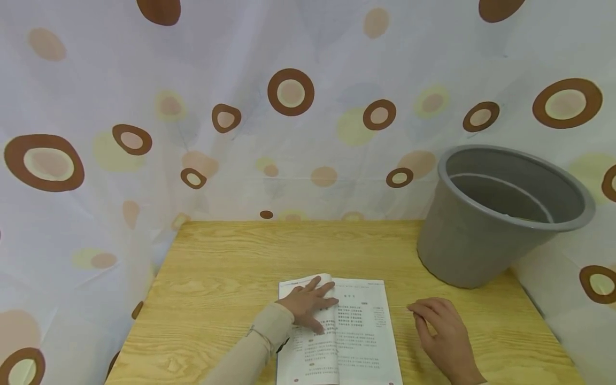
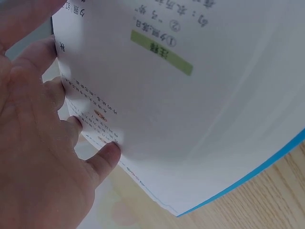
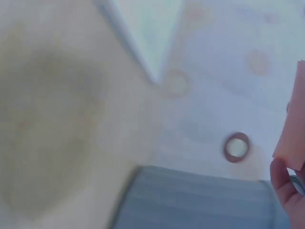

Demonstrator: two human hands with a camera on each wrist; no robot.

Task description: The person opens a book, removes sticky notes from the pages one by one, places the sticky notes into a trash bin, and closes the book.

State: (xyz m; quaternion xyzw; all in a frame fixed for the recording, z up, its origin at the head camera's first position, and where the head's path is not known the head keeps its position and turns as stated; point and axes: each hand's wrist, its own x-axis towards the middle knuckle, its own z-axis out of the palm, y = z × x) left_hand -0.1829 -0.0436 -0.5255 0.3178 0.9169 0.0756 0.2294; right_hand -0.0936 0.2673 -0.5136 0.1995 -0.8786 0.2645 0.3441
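An open book (image 1: pixel 358 342) with printed Chinese text lies on the wooden table. My left hand (image 1: pixel 310 305) rests on its left page, fingers spread near the spine. In the left wrist view, the fingertips of the left hand (image 2: pixel 43 133) touch a page (image 2: pixel 157 114), and a blue cover edge shows below. To the right of the book, my right hand (image 1: pixel 445 334) is held with its fingertips together. The right wrist view shows that hand (image 3: pixel 288 191) pinching a flat pink slip, apparently paper (image 3: pixel 291 126), at its lower edge; the slip is partly cut off there.
A large grey bucket (image 1: pixel 462 240) stands at the table's back right, beyond my right hand. Something inside it barely shows over the near rim. A white curtain (image 1: pixel 322 139) with brown and yellow circles hangs behind the wooden table (image 1: pixel 216 267).
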